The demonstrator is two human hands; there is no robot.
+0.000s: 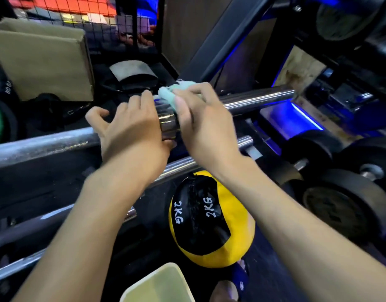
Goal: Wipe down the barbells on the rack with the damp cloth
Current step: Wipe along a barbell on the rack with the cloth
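A: Both hands are on the top barbell at its collar. The right hand has its fingers curled over the pale green cloth, pinning it against the steel.

B: And the left hand?

A: Just beside the cloth, fingers curled over the bar's collar, thumb spread out wide toward the knurled shaft.

B: More bars below that top barbell?

A: Yes, a second barbell lies just under it, passing beneath both wrists. Lower again sits a yellow and black medicine ball marked 2KG, and nearest the camera a pale tub. Up behind the top barbell leans a cardboard box.
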